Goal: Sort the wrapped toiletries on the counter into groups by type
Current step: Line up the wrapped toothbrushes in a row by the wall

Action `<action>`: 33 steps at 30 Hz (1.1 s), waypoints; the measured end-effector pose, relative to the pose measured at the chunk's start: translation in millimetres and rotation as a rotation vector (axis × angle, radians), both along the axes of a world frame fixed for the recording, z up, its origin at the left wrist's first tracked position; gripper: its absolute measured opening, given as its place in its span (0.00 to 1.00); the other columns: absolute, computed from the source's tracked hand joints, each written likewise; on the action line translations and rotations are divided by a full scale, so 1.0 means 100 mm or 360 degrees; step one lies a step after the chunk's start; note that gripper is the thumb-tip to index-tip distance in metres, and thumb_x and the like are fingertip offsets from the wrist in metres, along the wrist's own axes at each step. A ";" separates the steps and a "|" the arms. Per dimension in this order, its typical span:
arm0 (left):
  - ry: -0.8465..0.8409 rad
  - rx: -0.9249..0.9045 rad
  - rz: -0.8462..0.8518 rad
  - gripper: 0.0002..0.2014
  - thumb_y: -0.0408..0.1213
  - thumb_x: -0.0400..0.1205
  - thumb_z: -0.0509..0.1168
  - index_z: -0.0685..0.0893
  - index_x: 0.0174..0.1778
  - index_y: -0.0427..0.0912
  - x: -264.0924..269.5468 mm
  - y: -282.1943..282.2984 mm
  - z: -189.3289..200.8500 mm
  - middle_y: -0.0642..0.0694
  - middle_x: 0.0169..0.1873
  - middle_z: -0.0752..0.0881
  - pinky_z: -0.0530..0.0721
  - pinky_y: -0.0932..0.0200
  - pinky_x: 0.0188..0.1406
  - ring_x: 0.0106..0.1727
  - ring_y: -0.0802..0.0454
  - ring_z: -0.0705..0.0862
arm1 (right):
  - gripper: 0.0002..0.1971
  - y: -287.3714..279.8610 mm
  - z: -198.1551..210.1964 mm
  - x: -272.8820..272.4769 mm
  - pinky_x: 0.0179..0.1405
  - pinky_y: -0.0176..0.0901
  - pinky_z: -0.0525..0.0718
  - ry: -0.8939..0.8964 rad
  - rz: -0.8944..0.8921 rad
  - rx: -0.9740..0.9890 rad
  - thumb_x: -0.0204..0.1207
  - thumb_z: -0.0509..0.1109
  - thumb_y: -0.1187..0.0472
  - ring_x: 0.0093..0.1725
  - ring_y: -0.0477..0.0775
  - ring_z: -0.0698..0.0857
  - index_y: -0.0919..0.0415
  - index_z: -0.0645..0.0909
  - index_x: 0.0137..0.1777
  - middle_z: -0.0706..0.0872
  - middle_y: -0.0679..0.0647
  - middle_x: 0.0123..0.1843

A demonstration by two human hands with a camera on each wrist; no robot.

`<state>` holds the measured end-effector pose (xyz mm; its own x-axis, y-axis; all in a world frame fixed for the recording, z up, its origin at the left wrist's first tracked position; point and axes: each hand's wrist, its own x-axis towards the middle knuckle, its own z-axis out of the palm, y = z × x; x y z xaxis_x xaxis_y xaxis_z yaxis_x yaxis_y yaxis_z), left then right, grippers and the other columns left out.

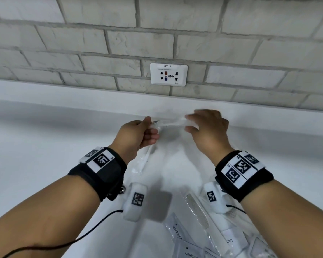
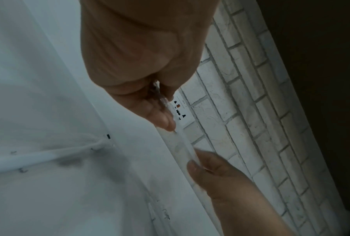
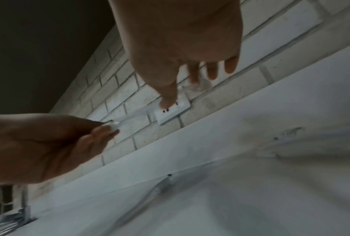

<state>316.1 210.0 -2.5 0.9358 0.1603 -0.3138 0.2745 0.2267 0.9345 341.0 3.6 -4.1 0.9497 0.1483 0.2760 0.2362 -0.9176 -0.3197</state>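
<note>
Toiletries in clear wrappers lie heaped at the near right of the white counter (image 1: 35, 146): toothpaste packets (image 1: 177, 232) with printed labels, and a comb (image 1: 197, 211) in its sleeve whose long axis runs from the near right away toward the middle. Just beyond the heap, under the left wrist, a thin white item in a clear wrapper (image 1: 145, 161) lies flat on the counter, its length running away from the person and slightly rightward.

Farther out, both hands are raised above the counter and hold one long clear wrapper (image 1: 168, 122) stretched between them. Its long axis runs left to right, roughly parallel to the back wall. The left hand (image 1: 136, 135) pinches the left end between thumb and curled fingers; the left wrist view shows the plastic passing through that pinch. The right hand (image 1: 208, 127) grips the right end with thumb and forefinger, its other fingers spread loosely. The wrapper is blurred, so what it contains cannot be made out.

The counter to the left of the hands is bare. Behind them a low white ledge (image 1: 63, 94) meets a pale brick wall (image 1: 175, 25), where a white socket plate (image 1: 168, 74) sits just above the ledge.
</note>
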 end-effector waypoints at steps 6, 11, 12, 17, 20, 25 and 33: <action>0.0095 0.0531 -0.0189 0.19 0.51 0.86 0.56 0.82 0.52 0.37 -0.01 0.13 -0.03 0.41 0.44 0.89 0.87 0.55 0.39 0.39 0.46 0.89 | 0.15 -0.02 -0.02 -0.02 0.45 0.47 0.83 0.0712 0.0003 0.0207 0.80 0.65 0.50 0.41 0.61 0.88 0.62 0.84 0.43 0.90 0.54 0.38; 0.0227 0.2243 -0.1059 0.16 0.47 0.83 0.61 0.83 0.65 0.51 -0.08 0.24 -0.21 0.46 0.64 0.80 0.78 0.54 0.63 0.63 0.47 0.81 | 0.16 0.23 -0.20 0.01 0.37 0.40 0.82 0.1118 -0.0097 -0.0090 0.81 0.62 0.55 0.32 0.55 0.87 0.59 0.81 0.33 0.90 0.56 0.33; 0.0272 0.2303 -0.1157 0.18 0.47 0.83 0.62 0.82 0.68 0.52 -0.09 0.23 -0.24 0.46 0.65 0.78 0.78 0.55 0.65 0.65 0.46 0.80 | 0.15 0.30 -0.23 0.00 0.39 0.41 0.82 0.1150 -0.0080 -0.0220 0.81 0.63 0.59 0.33 0.55 0.87 0.60 0.82 0.33 0.91 0.56 0.34; 0.0216 0.2395 -0.1264 0.20 0.45 0.81 0.64 0.78 0.70 0.53 -0.09 0.21 -0.28 0.45 0.62 0.75 0.81 0.52 0.58 0.60 0.44 0.81 | 0.16 0.38 -0.21 -0.06 0.57 0.46 0.80 0.0776 0.0145 -0.0481 0.82 0.58 0.59 0.61 0.59 0.84 0.54 0.79 0.68 0.85 0.55 0.63; 0.0124 0.2486 -0.1352 0.25 0.46 0.81 0.65 0.72 0.75 0.54 -0.07 0.22 -0.33 0.49 0.75 0.69 0.80 0.49 0.63 0.69 0.46 0.77 | 0.25 0.40 -0.24 -0.08 0.71 0.52 0.72 0.0793 0.0410 -0.0681 0.81 0.62 0.47 0.75 0.55 0.74 0.45 0.69 0.78 0.73 0.48 0.78; 0.0040 0.2591 -0.1414 0.28 0.45 0.82 0.64 0.67 0.79 0.52 -0.01 0.17 -0.35 0.55 0.80 0.64 0.78 0.46 0.66 0.74 0.44 0.72 | 0.33 0.52 -0.35 -0.03 0.77 0.67 0.59 0.0886 0.0489 -0.0877 0.78 0.65 0.45 0.75 0.55 0.74 0.50 0.61 0.81 0.65 0.47 0.82; -0.0007 0.2676 -0.1442 0.28 0.48 0.80 0.66 0.71 0.76 0.51 0.21 0.09 -0.36 0.52 0.75 0.74 0.79 0.46 0.65 0.69 0.43 0.75 | 0.34 0.82 -0.44 -0.03 0.76 0.72 0.52 0.0856 0.0326 -0.0794 0.76 0.66 0.41 0.68 0.56 0.80 0.53 0.65 0.78 0.80 0.49 0.70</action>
<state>337.0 219.0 -38.7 0.9018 -0.2144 -0.3751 -0.2292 -0.9734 0.0055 338.3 85.7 -48.6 0.8744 0.3216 -0.3633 0.3461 -0.9382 0.0025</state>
